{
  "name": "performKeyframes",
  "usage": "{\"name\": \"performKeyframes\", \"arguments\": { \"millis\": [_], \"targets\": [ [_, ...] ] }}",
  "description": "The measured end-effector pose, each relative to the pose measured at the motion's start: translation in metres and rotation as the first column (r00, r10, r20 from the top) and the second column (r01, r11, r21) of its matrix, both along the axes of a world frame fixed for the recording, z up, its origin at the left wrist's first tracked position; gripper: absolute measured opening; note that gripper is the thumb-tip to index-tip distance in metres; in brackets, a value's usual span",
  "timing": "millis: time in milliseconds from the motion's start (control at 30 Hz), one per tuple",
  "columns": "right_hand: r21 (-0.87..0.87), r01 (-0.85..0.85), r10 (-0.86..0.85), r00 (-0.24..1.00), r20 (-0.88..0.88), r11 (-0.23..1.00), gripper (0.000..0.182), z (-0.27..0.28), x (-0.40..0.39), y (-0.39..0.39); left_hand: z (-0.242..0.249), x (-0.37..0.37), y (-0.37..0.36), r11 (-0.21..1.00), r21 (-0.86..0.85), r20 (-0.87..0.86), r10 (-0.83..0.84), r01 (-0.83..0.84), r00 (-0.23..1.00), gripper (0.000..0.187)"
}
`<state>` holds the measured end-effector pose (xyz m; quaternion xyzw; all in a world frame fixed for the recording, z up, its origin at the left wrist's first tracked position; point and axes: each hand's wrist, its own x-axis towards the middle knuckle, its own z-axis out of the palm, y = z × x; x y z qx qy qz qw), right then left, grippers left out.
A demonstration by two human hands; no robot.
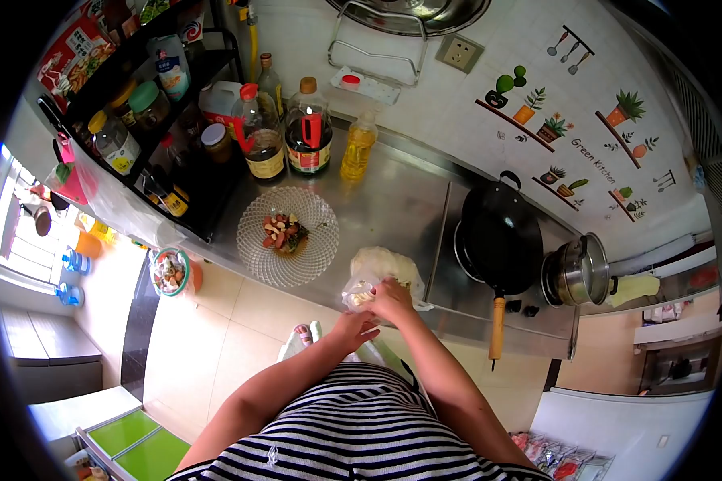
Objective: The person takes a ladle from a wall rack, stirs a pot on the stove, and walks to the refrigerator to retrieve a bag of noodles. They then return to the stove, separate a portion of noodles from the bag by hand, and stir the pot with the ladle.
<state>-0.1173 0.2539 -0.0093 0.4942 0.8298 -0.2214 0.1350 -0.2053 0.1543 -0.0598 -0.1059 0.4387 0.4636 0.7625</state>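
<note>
A clear plastic bag (383, 266) with pale, whitish contents I cannot identify lies at the counter's front edge. My right hand (393, 301) is at the bag's near end, its fingers closed on the crumpled plastic. Close beside it, my left hand (351, 330) is just in front of the counter edge, with fingers stretched toward the right hand and apart. Left of the bag, a patterned glass plate (253, 248) bears a small heap of reddish-brown pieces (282, 234) in dark liquid.
A black wok (501, 232) with a wooden handle sits on the stove, beside a steel pot (583, 268). Sauce bottles (309, 132) and an oil bottle (359, 148) line the wall. A black rack (204, 172) with jars stands left; a waste bin (191, 276) is on the floor.
</note>
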Motion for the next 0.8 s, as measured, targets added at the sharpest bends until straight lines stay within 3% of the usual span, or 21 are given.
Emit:
{"name": "performKeyframes", "arguments": {
  "millis": [100,167,400,533,633,667,733,800],
  "targets": [
    [-0.028,-0.039,0.037,0.997,-0.061,0.999,0.041,-0.003,0.008,0.001,-0.001,0.001,0.002,1.0,0.023,-0.028,-0.006,0.007,1.0,0.025],
    [-0.043,0.101,-0.109,0.964,-0.244,0.994,0.035,-0.003,0.012,0.0,-0.001,0.001,0.005,1.0,-0.011,-0.029,-0.029,0.029,0.999,0.032],
    [-0.154,0.21,-0.256,0.878,-0.405,0.965,0.035,-0.004,0.029,0.018,0.005,0.002,0.007,0.998,-0.063,-0.064,0.016,-0.021,0.998,0.046],
    [-0.17,0.112,-0.174,0.894,-0.413,0.979,0.042,-0.011,0.031,0.018,-0.009,0.005,0.006,0.999,-0.03,-0.01,0.03,-0.031,0.999,0.064],
    [-0.121,0.058,-0.089,0.96,-0.266,0.991,0.04,-0.003,0.025,0.019,-0.017,0.005,0.007,0.999,-0.028,0.011,0.015,-0.014,1.0,0.077],
    [-0.189,0.044,-0.086,0.971,-0.223,0.981,0.038,0.008,0.022,0.021,-0.018,0.005,0.007,1.0,-0.01,0.022,-0.005,0.005,1.0,0.082],
    [-0.255,0.033,-0.08,0.981,-0.177,0.966,0.036,0.024,0.019,0.024,-0.016,0.009,0.01,1.0,-0.012,-0.014,-0.014,0.014,1.0,0.082],
    [-0.239,-0.053,-0.009,0.968,-0.252,0.97,0.031,0.034,0.022,0.025,-0.008,0.009,0.012,1.0,-0.016,-0.047,-0.024,0.023,0.999,0.082]
  ]
}}
